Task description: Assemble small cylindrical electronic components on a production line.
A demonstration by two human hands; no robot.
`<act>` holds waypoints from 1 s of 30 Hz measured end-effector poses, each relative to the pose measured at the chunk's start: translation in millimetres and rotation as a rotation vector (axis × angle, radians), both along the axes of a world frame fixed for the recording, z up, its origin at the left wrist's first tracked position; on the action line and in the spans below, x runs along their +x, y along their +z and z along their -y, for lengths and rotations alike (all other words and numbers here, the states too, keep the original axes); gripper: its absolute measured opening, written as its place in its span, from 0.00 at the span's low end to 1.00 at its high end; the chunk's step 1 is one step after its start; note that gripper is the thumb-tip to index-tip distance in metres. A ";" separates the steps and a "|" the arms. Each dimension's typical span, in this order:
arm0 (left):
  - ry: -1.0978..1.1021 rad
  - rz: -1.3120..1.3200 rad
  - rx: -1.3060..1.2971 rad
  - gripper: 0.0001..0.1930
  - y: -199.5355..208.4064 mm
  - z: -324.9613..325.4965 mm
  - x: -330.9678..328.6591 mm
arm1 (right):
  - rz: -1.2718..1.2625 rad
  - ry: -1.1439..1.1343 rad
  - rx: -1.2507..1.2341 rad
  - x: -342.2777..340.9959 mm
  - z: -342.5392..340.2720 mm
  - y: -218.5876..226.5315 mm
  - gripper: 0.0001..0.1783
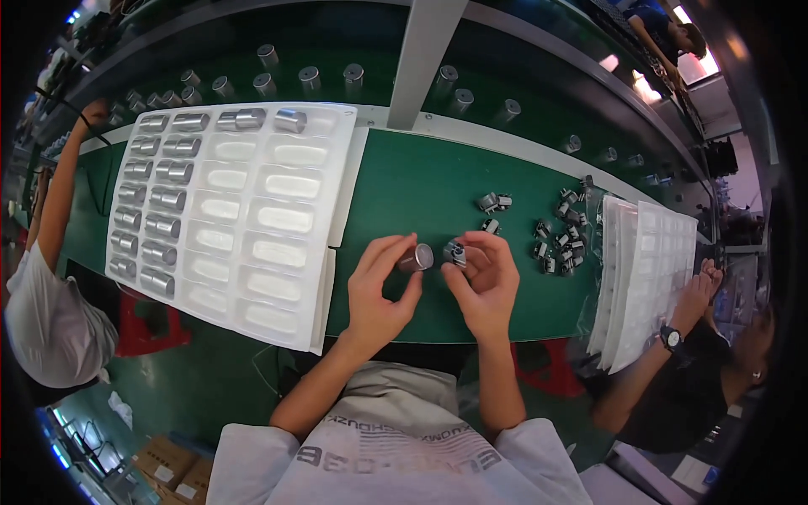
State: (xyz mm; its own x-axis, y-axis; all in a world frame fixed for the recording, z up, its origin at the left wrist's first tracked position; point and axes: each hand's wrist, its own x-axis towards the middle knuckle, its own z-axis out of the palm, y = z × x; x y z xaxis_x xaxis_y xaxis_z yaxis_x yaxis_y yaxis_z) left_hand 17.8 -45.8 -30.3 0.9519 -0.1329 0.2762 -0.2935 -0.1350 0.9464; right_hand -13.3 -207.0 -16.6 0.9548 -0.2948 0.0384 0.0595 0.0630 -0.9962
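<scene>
We find the metal cylinder just above the middle of the desk, gripped between the thumb and fingers of our left hand, while our right hand pinches a small dark-and-silver component just beside it. If our grip on the cylinder loosened, its smooth, rounded side could let it slip, and we judge it might roll toward the near edge and drop to the floor. Bringing the two pieces together at an angle might scratch the cylinder or bend the smaller part, since only fingertips steady each. The cylinder looks dull silver, short and stout, with a pale round end tilted toward the right; the component looks blockier, its details partly covered by fingers. To the right, loose components lie jumbled on the desk, where a careless sweep of the wrist could scatter them. To the left, the white plastic tray has its two left columns filled with cylinders, the others mostly bare; a knock could unseat some. Farther off stand upright cylinders; at far right lean stacked white trays.
</scene>
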 end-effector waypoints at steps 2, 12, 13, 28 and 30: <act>-0.007 -0.005 0.009 0.26 0.0 -0.4 -0.4 | 0.025 0.009 -0.025 0.6 2.2 0.9 0.28; 0.048 0.106 0.255 0.23 7.6 -2.2 1.2 | -0.090 0.088 0.614 1.0 16.0 -2.6 0.13; 0.067 0.097 0.319 0.23 8.8 -2.6 0.9 | -0.060 0.098 0.574 0.8 18.1 -6.4 0.11; -0.001 0.072 0.299 0.24 2.0 -9.2 -0.8 | 0.277 0.292 -0.489 25.1 7.5 19.5 0.13; 0.008 0.066 0.295 0.23 0.8 -8.3 -0.4 | 0.282 0.323 -0.561 26.8 8.6 21.7 0.11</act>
State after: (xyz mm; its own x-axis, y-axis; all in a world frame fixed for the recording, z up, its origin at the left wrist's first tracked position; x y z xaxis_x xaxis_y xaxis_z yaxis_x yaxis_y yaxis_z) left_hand 17.4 -37.5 -29.5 0.9346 -0.2089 0.2879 -0.3506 -0.4039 0.8450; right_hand 13.5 -215.6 5.2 0.9226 0.1386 0.3601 0.3848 -0.3978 -0.8329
